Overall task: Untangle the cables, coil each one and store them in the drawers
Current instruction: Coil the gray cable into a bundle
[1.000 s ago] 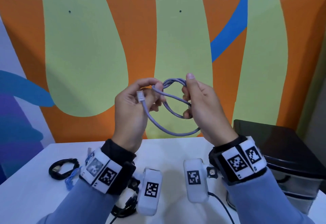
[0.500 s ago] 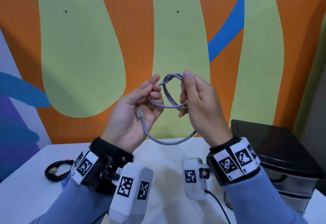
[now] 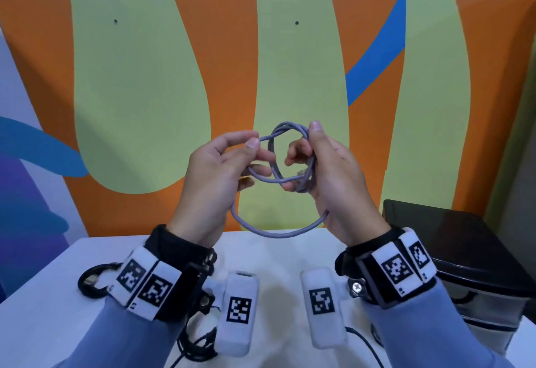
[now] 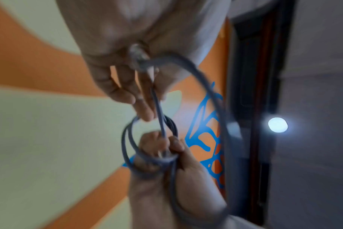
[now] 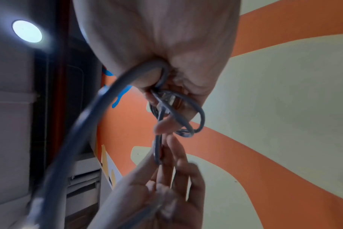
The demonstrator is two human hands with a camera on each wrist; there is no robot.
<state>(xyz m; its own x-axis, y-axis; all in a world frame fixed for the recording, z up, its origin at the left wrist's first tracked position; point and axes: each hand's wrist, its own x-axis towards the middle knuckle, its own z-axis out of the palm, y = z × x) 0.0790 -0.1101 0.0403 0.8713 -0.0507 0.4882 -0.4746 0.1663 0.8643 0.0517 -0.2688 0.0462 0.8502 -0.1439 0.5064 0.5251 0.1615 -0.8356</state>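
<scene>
You are holding the grey cable [image 3: 280, 176] above the table [image 3: 52, 318]: your right hand [image 3: 327, 170] is clamping the coil, your left hand [image 3: 217, 170] pinching the free strand just left of it.

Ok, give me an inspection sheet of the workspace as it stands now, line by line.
Surface: white table, bare patches at the front left.
Job's things: grey cable held up in the air, partly coiled, one long loop hanging; black drawer unit at the right, drawers shut.
Clutter: nothing seen.
Grippers: left hand pinches a strand of the grey cable; right hand holds the coiled loops in its grip.
Cables: black coiled cable on the table at the left; more black cable under the left wrist.
Surroundings: wall painted orange, green and blue.
</scene>
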